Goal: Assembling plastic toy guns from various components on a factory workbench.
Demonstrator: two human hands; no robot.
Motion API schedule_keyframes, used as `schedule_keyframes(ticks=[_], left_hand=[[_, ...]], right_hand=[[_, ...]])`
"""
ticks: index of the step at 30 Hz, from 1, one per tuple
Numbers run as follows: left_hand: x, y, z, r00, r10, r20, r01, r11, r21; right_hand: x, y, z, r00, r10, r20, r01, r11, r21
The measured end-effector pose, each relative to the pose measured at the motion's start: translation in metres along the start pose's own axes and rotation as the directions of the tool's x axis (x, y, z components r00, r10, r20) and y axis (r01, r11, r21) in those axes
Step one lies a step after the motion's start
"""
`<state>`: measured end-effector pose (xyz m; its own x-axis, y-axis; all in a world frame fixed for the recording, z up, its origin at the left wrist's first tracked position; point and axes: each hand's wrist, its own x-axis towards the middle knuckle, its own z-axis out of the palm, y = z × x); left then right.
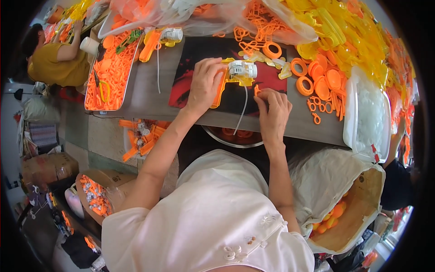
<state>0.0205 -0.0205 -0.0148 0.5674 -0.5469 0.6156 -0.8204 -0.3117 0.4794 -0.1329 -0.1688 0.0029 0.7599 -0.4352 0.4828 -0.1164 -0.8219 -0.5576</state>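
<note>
My left hand is wrapped around the orange grip of a toy gun body, which has yellow edges. A white cylindrical mechanism is seated in its front part. From the body a thin white tube hangs down past the table edge. My right hand pinches a small orange plastic piece, just to the right of the gun body and apart from it. Both hands are over a black and red mat. Beyond the gun lie pale translucent yellow parts.
A tray of small orange parts with yellow-handled scissors is at left, near another toy gun. Orange rings and discs lie at right beside a white bin. Yellow shells are heaped behind. Below, a metal bowl sits. Another person works far left.
</note>
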Motion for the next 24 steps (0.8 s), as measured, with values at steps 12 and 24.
schedule_keyframes(ticks=[12, 24], left_hand=[[-0.003, 0.001, -0.001, 0.999, -0.003, -0.052, 0.000, 0.999, -0.048], [0.002, -0.001, -0.002, 0.998, -0.014, -0.057, 0.008, 0.996, -0.094]], right_hand=[[0.010, -0.040, 0.051, 0.973, -0.221, -0.072, 0.214, 0.972, -0.097], [0.017, -0.034, 0.046, 0.948, -0.317, 0.004, 0.314, 0.936, -0.158]])
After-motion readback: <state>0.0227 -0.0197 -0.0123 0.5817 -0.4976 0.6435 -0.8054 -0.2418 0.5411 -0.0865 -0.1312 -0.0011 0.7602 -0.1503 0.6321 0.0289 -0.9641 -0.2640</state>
